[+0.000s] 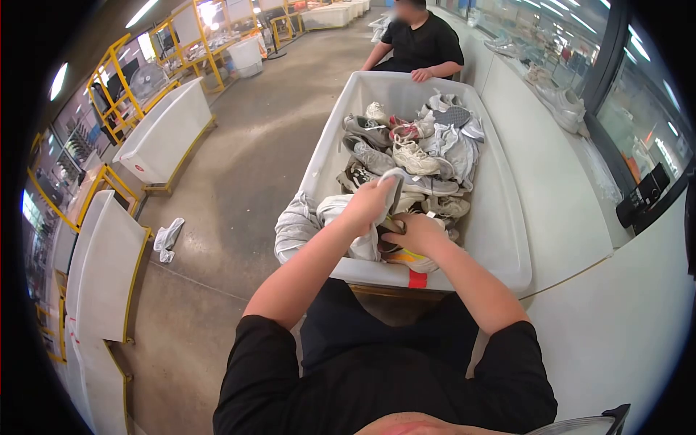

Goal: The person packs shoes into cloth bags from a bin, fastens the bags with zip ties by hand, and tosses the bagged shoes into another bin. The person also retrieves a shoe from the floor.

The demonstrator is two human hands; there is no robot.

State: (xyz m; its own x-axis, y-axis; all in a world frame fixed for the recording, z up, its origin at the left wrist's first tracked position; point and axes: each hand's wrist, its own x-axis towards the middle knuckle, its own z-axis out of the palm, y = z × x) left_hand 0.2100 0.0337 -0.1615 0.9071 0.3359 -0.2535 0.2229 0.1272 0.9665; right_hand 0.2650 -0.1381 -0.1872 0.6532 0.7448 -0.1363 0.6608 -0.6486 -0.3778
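Note:
A white bin full of used shoes stands in front of me. My left hand is closed on a light grey shoe, held up near the bin's front part. Just right of it, my right hand reaches down to the same spot, its fingers curled at the shoe's lower end; what they grip is partly hidden. Below my right hand lies a shoe with an orange and yellow sole. White cloth hangs over the bin's front left corner. A cream shoe rests mid-pile.
Another person in black sits at the bin's far end, one hand on its rim. More white bins stand at the left. A white cloth lies on the floor. Shoes line the right ledge.

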